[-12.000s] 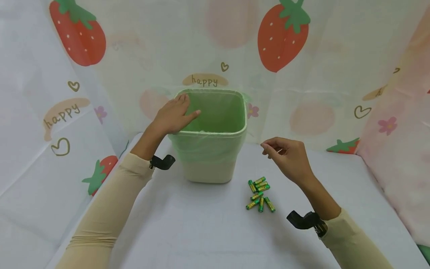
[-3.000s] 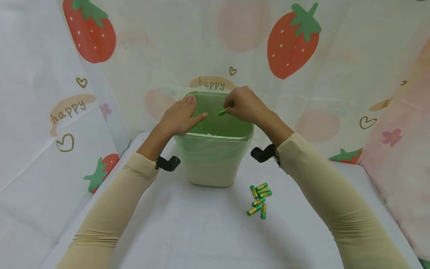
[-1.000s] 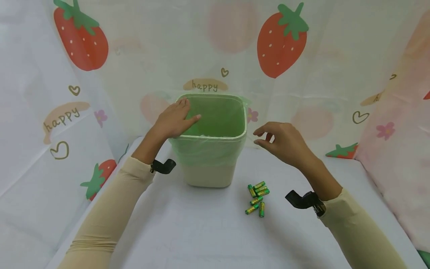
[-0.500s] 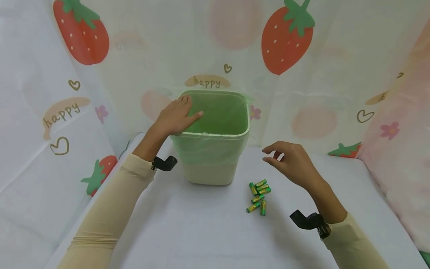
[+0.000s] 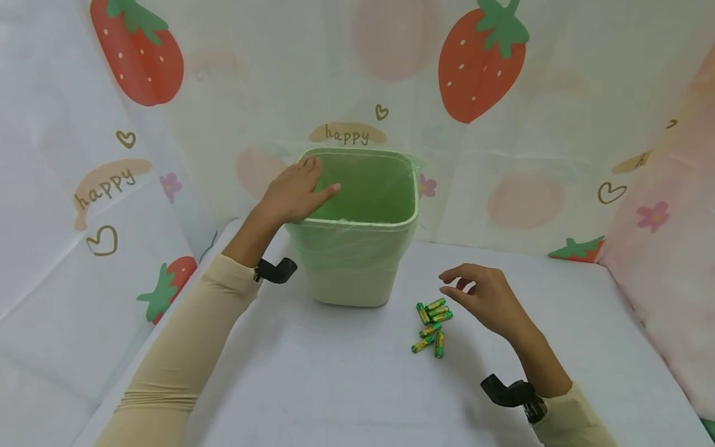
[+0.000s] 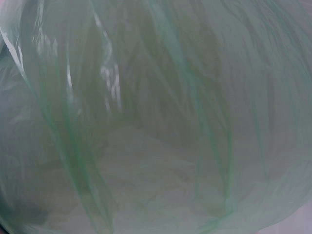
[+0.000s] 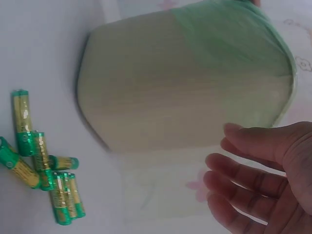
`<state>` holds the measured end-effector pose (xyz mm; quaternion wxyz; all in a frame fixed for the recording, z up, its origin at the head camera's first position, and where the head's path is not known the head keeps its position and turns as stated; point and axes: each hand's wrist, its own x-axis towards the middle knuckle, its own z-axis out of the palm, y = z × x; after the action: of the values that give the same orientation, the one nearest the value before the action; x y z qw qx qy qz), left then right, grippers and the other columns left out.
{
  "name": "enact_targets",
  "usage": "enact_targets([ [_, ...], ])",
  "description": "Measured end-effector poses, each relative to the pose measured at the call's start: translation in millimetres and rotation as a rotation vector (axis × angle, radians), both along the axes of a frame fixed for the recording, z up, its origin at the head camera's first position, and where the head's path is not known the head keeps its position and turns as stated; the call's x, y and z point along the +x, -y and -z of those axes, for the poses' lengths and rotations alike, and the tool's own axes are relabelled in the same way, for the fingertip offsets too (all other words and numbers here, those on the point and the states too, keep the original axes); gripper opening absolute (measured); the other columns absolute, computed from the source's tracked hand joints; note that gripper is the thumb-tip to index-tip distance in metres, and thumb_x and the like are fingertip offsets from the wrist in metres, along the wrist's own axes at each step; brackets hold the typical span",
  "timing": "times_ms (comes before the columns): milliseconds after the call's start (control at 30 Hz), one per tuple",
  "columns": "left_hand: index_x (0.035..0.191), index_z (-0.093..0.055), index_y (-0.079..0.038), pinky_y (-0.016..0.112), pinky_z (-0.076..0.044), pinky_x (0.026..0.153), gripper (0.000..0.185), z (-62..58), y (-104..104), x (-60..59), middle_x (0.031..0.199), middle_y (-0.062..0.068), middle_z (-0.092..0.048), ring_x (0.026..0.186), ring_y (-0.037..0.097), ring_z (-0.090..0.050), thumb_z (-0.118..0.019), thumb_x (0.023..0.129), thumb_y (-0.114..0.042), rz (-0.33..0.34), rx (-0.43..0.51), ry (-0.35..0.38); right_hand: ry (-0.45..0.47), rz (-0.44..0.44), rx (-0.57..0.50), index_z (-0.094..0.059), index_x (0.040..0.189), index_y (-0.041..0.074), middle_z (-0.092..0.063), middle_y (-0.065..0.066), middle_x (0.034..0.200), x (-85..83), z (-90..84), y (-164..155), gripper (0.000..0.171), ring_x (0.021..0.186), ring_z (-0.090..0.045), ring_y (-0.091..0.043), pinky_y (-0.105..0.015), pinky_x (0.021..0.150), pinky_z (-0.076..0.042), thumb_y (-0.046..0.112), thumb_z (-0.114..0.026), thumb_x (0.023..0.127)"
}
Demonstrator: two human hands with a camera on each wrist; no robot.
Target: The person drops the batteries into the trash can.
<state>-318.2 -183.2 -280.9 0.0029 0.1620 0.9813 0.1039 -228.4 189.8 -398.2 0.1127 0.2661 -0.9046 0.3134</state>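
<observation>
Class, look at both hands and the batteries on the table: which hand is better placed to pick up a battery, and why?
The right hand. It hovers, empty and loosely open, just beside the batteries. The left hand rests on the bin rim, farther from them.

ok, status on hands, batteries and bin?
Left hand flat on bin rim. Right hand empty, open, just above batteries on table. Nothing between hand and batteries.

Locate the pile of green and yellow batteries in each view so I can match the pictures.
Head: the batteries lie on the table, lower centre-right, just left of the right hand.
Left wrist: not in view; only green bag liner fills it.
Right wrist: at the lower left edge.
Shared landmark: the bin.
</observation>
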Motion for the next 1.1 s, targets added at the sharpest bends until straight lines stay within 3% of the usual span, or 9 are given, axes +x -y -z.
enact_targets([
  [700, 0.16, -0.003, 0.006, 0.046, -0.005, 0.126, 0.084, 2.6, 0, -4.0, 0.168, 0.022, 0.001, 0.156, 0.033, 0.0, -0.031, 0.109, -0.055, -0.001, 0.001, 0.008, 0.145, 0.117, -0.052, -0.079, 0.106, 0.006, -0.076, -0.002, 0.099, -0.5, 67.4, -20, 0.016, 0.085, -0.066, -0.019, -0.029, 0.068, -0.056, 0.011, -0.078, 0.09],
  [1100, 0.16, -0.003, 0.006, 0.047, -0.006, 0.126, 0.084, -1.1, -1, -1.2, 0.168, 0.023, 0.001, 0.156, 0.034, 0.0, -0.032, 0.109, -0.054, -0.004, 0.007, 0.011, 0.21, 0.163, -0.025, -0.078, 0.106, 0.004, -0.076, -0.005, 0.101, -10.2, 91.8, -26, 0.016, 0.087, -0.067, -0.022, -0.033, 0.072, -0.052, 0.008, -0.077, 0.09],
])
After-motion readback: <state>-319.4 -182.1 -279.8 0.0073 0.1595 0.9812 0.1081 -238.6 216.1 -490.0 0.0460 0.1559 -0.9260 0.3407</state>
